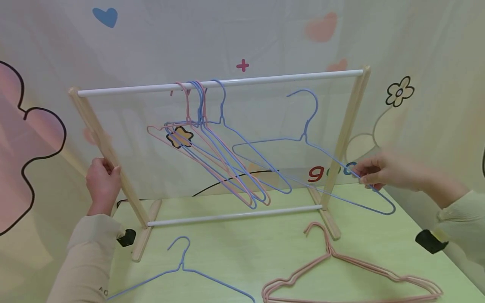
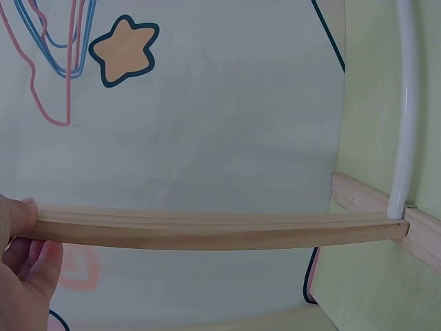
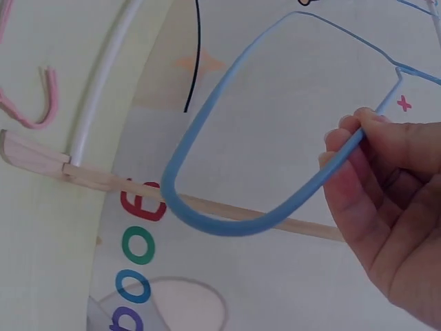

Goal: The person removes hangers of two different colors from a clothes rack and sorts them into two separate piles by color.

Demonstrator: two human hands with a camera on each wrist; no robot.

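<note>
Left fingers (image 2: 45,267) and right fingers (image 3: 355,207) curl, well apart.

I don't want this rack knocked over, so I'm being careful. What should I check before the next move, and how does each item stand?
1. Left hand grips the left post: ok.
2. Right hand pinches the blue hanger: ok.
3. Its hook over the white top rail: not ok; it shows below the rail in the head view.
4. Bare rail right of the hung hangers: ok.
5. Rack feet flat on the table: cannot tell; undersides hidden.
</note>
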